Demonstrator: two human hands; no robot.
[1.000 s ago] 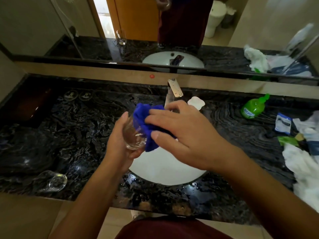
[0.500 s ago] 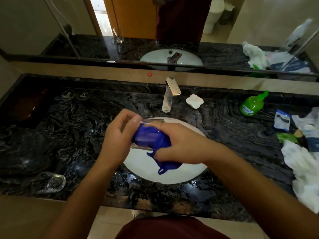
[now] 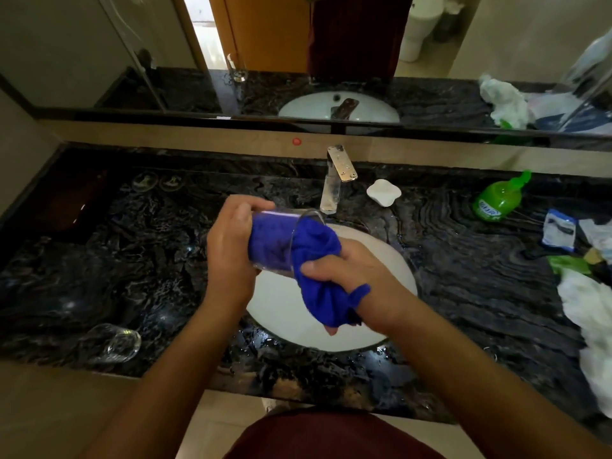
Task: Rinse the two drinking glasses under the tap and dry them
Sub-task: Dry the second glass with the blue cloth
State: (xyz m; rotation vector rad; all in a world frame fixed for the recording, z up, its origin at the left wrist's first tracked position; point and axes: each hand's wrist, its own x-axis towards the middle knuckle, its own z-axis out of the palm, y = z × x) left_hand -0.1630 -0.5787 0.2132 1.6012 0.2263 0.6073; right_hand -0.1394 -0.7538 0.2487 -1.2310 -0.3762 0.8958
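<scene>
A: Where is the glass being dried?

B: The glass (image 3: 281, 240) lies on its side above the white basin (image 3: 381, 293), mouth turned to the right; the left hand (image 3: 231, 246) is wrapped round its base end, fingers curled over the top; a blue cloth (image 3: 318, 260) is stuffed inside it and spills out of the mouth.

A: And the other hand?

B: The right hand (image 3: 351, 273) is clenched on the bunched cloth just outside the rim; a tail of cloth hangs below the wrist, over the basin.

A: The second one?

B: The second glass (image 3: 114, 342) lies on its side on the counter (image 3: 132, 260), near the front edge, well to the left of the basin; nothing touches it.

A: What sort of surface is it?

B: Black stone with pale swirling veins, glossy, with wet glints round the basin; the tap (image 3: 334, 180) stands at the back of the basin; a white soap dish (image 3: 383, 192) sits just right of it; farther right a green pump bottle (image 3: 496, 202) lies tilted; beyond it a small blue packet (image 3: 559, 230) and crumpled white cloths (image 3: 586, 313) at the right edge.

A: And the room?

B: A wide mirror (image 3: 99, 61) runs behind the counter above a beige strip; it reflects the basin, an orange door and a white toilet.
</scene>
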